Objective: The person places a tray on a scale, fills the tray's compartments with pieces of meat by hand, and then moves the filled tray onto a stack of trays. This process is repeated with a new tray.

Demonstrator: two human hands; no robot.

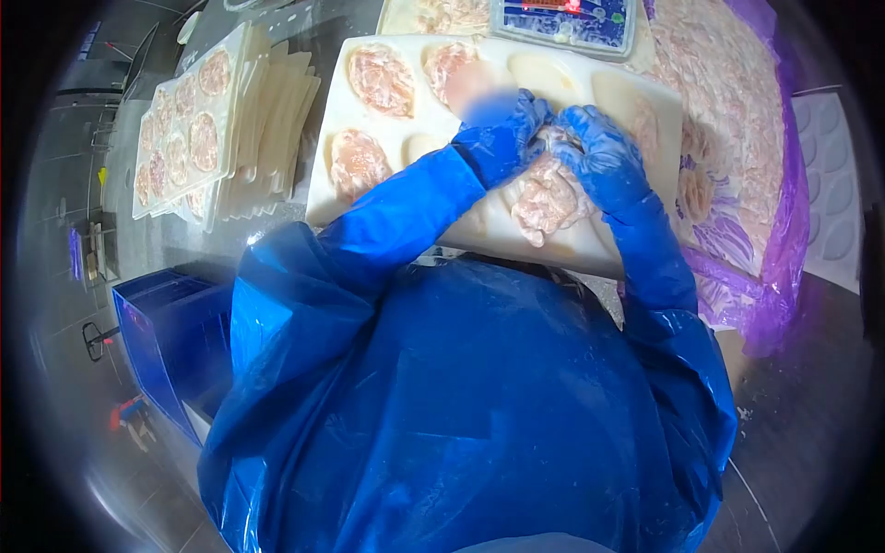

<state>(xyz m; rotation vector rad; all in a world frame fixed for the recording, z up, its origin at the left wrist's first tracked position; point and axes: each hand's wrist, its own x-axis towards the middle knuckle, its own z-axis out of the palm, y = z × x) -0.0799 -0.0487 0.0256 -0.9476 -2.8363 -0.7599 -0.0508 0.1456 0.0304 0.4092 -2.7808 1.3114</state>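
Observation:
My left hand point(514, 127), in a blue glove, has its fingers curled at the upper end of a piece of raw meat point(551, 198). Beside it my right hand point(601, 147), gloved the same way, closes on that same end. Pale and pinkish, the meat hangs over the near side of a white tray point(507, 48) with oval hollows. Three hollows at the tray's left and back hold flattened meat portions point(381, 81). My hands and sleeves hide part of the middle hollows. A blur covers a patch beside my left hand.
Filled trays point(221, 120) stand stacked at the left. A blue-framed device with a lit red display point(564, 26) sits behind the tray. On the right, a purple-lined container point(784, 230) holds much raw meat. A blue bin point(171, 341) stands lower left; another hollowed tray point(834, 184) lies far right.

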